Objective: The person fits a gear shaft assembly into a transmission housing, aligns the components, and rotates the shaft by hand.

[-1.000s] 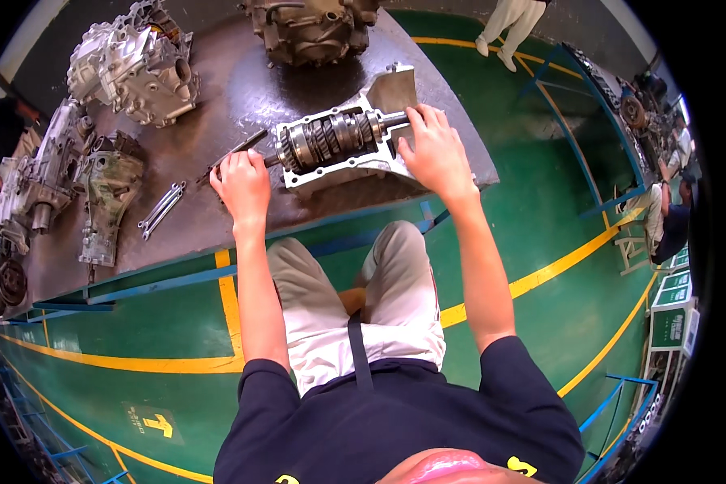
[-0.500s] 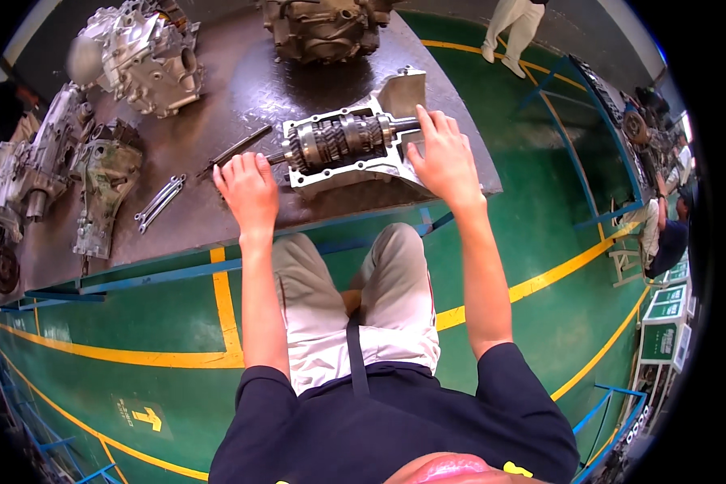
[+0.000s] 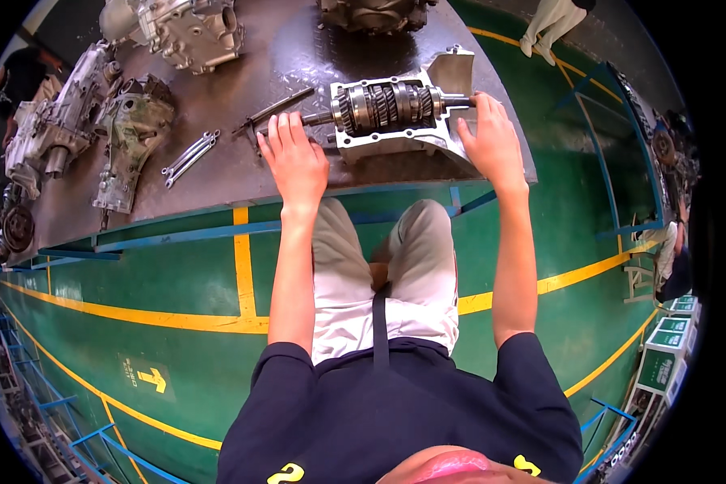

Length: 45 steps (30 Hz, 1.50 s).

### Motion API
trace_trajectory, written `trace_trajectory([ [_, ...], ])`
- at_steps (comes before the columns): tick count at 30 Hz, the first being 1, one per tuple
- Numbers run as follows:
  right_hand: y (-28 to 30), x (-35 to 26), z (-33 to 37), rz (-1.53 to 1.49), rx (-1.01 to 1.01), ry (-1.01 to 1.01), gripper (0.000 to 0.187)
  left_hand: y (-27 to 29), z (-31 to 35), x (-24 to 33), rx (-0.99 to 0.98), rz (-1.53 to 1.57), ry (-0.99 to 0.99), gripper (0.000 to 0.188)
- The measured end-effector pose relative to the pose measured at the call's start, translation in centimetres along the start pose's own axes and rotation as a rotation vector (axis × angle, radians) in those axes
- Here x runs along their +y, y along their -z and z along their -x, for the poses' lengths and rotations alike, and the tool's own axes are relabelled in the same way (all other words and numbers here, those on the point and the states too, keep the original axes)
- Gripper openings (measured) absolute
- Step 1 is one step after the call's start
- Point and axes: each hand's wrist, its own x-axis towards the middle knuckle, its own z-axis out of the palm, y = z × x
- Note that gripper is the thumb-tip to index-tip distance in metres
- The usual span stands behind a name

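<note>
A gear shaft (image 3: 383, 109) with several toothed gears lies lengthwise in an open silver gearbox housing half (image 3: 387, 143) on the workbench. My left hand (image 3: 300, 165) is closed around the thin shaft end that sticks out on the left, its fingertips curled over it. At the opposite end, my right hand (image 3: 496, 149) grips the shaft's tip, fingers over the far side and thumb nearer the housing edge. The undersides of both grips are hidden. Just beyond my left hand lies a dark slim rod (image 3: 276, 108).
Several spanners (image 3: 190, 158) lie left of my left hand. Farther left stand a stained gearbox casing (image 3: 133, 133) and a silver gearbox (image 3: 64, 129). More casings (image 3: 189, 32) sit at the back of the metal-topped bench (image 3: 242, 173). Another person (image 3: 552, 28) stands beyond the bench.
The whole view has shifted, so the bench and its parts appear farther right and higher. Both hands stay at the shaft's two ends; the gears still lie within the housing.
</note>
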Motion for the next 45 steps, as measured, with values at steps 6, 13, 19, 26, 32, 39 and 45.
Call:
trace_trajectory([
  [6,1.7,0.4,0.2,0.079,-0.020,-0.046,0.051,-0.6,0.3,1.8,-0.113,0.010,0.054,0.069],
  [13,-0.7,-0.9,1.0,0.044,-0.027,-0.029,0.044,1.2,2.1,0.5,-0.144,-0.047,0.145,0.071],
  [19,-1.0,0.1,1.7,-0.009,-0.038,-0.056,0.047,0.6,1.9,0.9,-0.154,-0.067,0.121,0.070],
  [26,0.0,-0.9,-0.1,-0.053,-0.108,-0.075,0.039,1.1,1.2,1.0,-0.102,-0.053,0.136,0.070],
  [32,-0.4,-0.1,1.2,0.048,-0.063,-0.075,0.047,1.1,1.4,2.0,-0.183,-0.191,0.140,0.070],
  [39,-1.5,-0.2,1.2,0.052,0.081,-0.014,0.030,0.6,1.9,0.3,-0.107,-0.154,0.065,0.066],
  [45,1.4,0.2,-0.7,0.009,-0.036,-0.092,0.027,1.3,-0.2,1.1,-0.088,-0.240,-0.015,0.068],
])
